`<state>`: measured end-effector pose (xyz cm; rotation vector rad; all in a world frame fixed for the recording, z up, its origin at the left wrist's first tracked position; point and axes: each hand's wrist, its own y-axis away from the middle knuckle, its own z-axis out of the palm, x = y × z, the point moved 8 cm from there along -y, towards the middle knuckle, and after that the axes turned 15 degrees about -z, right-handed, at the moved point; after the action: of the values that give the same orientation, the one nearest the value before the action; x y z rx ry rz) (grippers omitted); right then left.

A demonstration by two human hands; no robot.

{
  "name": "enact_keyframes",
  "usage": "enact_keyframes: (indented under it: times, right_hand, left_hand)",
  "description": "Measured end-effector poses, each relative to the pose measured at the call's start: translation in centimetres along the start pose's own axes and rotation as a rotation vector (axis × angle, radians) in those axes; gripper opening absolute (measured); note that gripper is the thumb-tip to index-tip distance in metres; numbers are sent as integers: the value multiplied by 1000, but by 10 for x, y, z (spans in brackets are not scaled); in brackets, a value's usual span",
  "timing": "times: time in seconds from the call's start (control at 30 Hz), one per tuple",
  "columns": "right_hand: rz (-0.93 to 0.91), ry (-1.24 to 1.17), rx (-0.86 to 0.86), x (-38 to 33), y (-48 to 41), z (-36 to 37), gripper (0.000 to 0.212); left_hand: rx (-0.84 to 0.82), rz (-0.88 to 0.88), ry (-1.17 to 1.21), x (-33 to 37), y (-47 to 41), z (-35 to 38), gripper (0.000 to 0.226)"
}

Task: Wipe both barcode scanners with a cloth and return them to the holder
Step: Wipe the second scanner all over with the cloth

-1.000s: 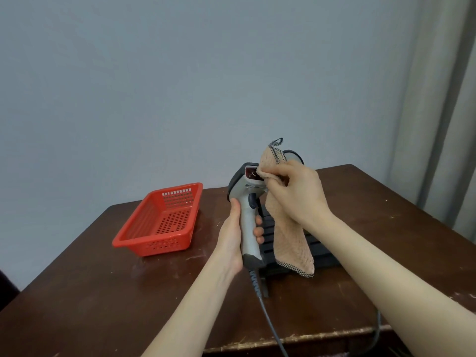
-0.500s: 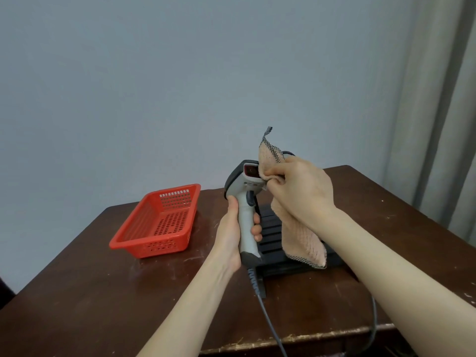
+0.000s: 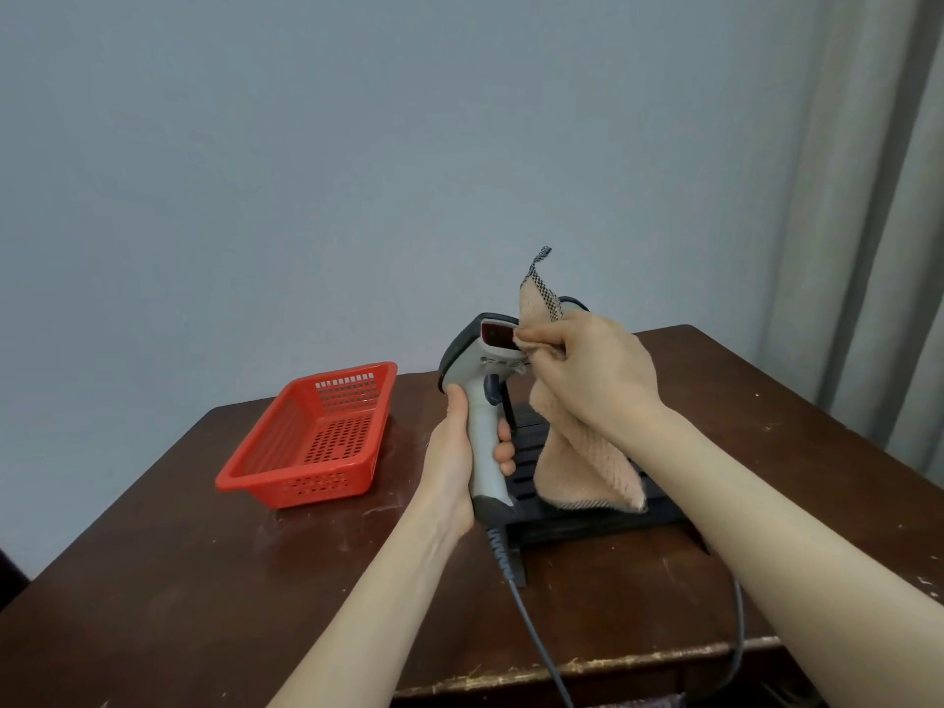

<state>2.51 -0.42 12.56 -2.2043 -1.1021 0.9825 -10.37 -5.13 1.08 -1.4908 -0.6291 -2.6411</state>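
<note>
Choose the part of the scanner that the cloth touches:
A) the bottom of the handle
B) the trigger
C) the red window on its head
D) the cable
C: the right hand pinches the cloth against the edge of the red window on the scanner, while the left hand grips the handle lower down.

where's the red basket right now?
Head view, left of centre: the red basket sits on the table, left of the left hand gripping the scanner.
</note>
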Motion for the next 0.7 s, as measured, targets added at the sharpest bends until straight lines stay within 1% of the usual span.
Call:
enact_keyframes:
  times: [0.07,0.13,0.2,0.27,0.37,0.43,0.5,0.57,0.63,0.7]
  right_hand:
    - [-38,-69,22,-6,-4,2,27]
    - [-77,-256,43,-18,-9,3,24]
    - [-104,-358,39,-27,-12,5,23]
    - [-81,-294,16,-25,-9,4,24]
    - [-14,-39,-49,-11,-3,2,27]
    - [-7,-18,-45,-8,-5,1,28]
    - [64,-147,25,-4,-10,-2,22]
    - [201,-400,113,8,-10,-1,17]
    - [347,-656,118,18,-5,7,22]
    - [469,-925,96,21,1,20,35]
  left_hand:
    - [12,5,-16,1,-1,1,55]
    - [27,1,-26,1,-3,1,56]
    - [34,-12,-16,-1,-4,-1,58]
    - [32,-20,-16,-1,-5,-3,61]
    - [46,4,-23,3,-1,-6,58]
    - [58,21,-28,6,1,-8,56]
    - [64,21,-26,7,0,-10,56]
    - [57,-2,-17,7,0,-13,59]
    - [30,-7,15,8,1,-13,61]
    - [-5,-10,73,7,3,-10,60]
